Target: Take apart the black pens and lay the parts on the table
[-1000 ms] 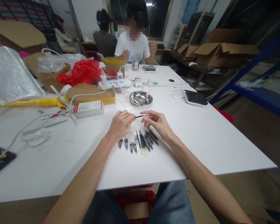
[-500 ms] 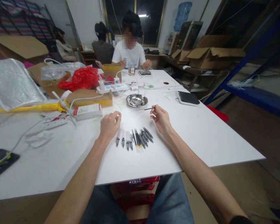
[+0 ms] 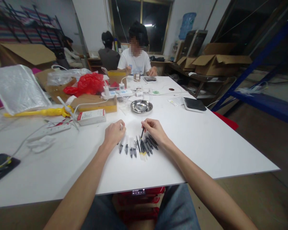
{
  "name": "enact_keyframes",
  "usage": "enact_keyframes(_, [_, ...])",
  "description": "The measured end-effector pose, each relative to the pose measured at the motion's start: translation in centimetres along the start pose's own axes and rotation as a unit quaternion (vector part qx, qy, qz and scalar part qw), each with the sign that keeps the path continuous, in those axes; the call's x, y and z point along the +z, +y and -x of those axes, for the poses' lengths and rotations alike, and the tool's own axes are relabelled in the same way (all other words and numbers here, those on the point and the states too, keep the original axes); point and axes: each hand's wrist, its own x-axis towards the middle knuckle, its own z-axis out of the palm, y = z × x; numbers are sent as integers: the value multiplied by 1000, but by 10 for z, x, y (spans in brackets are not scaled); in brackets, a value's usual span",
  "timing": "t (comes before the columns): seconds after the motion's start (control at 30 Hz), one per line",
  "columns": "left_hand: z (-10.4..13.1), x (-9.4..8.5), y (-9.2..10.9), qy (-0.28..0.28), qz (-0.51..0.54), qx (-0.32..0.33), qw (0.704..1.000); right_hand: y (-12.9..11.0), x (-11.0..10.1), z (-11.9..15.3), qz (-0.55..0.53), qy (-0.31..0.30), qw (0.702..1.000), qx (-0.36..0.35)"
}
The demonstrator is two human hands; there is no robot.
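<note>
Pinching right hand [image 3: 154, 128]: fingertips closed on a slim dark rod [image 3: 142, 132], steeply tilted, lower end right at the row; contact there, I can't tell.
Left hand [image 3: 114, 131]: curled in at the row's left end, a pale bit showing by the fingertips, and whether it's gripped I cannot say!
Row on the tabletop [image 3: 206, 147]: clear tubes [image 3: 126, 147] at left, yellow-ended dark sticks [image 3: 141, 148] mid-row, grey pen barrels [image 3: 148, 148] at right.
Metal bowl [image 3: 134, 109]: far side, beyond both hands, small dark bits inside.
Rod step: looks like placing or picking at the sticks.
Rod's next call: if placing, a flatter angle and gentle release, neighbours undisturbed.
</note>
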Motion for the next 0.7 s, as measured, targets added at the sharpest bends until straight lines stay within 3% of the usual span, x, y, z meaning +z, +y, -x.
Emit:
enact_keyframes(0.23, [1,2,1,-2,-9,25,1000,5,-2,0,37,47,998,-17])
enact_keyframes(0.7, [3,6,0,16,-51,40,998,3,1,1,31,35,999,-18])
